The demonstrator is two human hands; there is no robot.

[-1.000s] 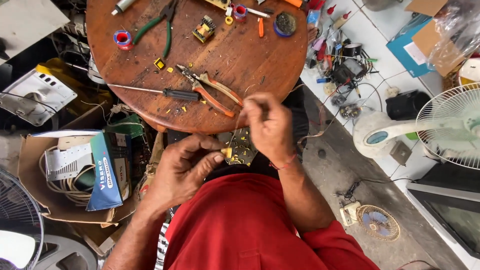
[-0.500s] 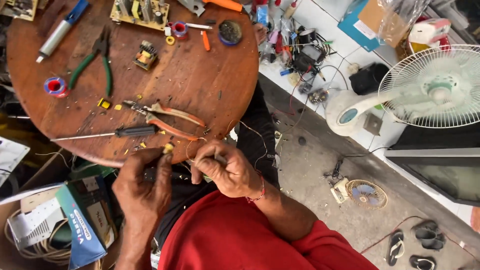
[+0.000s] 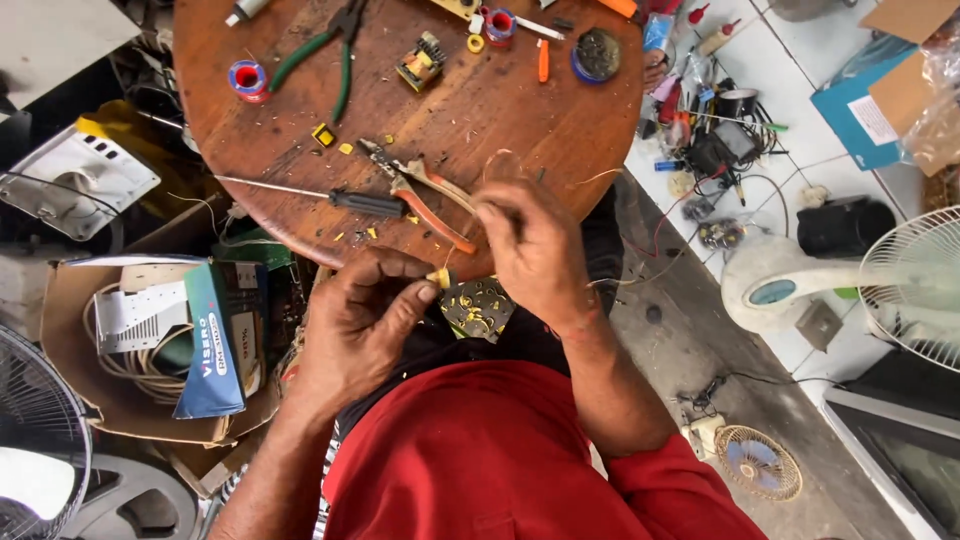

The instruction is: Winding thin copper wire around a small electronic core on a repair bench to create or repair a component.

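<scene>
My left hand [image 3: 365, 320] pinches a small yellow part [image 3: 440, 278] between thumb and forefinger, just below the edge of the round wooden table [image 3: 520, 100]. My right hand [image 3: 530, 245] is closed beside it, fingertips on a thin wire [image 3: 503, 154] that loops up over the table. A dark board with yellow bits [image 3: 480, 310] lies on my lap under both hands. Orange-handled pliers [image 3: 432, 205] and a black-handled screwdriver [image 3: 365, 203] lie on the table right behind my hands.
Green-handled pliers [image 3: 330, 50], a blue tape roll [image 3: 248, 77], a small transformer [image 3: 420, 62] and a round tin [image 3: 597, 55] lie farther back. A cardboard box with cable [image 3: 130, 340] sits left, a white fan [image 3: 900, 290] right, and a small fan [image 3: 757, 462] on the floor.
My hands have stayed together at the table's near edge. The right hand has lifted slightly over the edge, and a loop of thin wire now shows above it. The view has shifted.
</scene>
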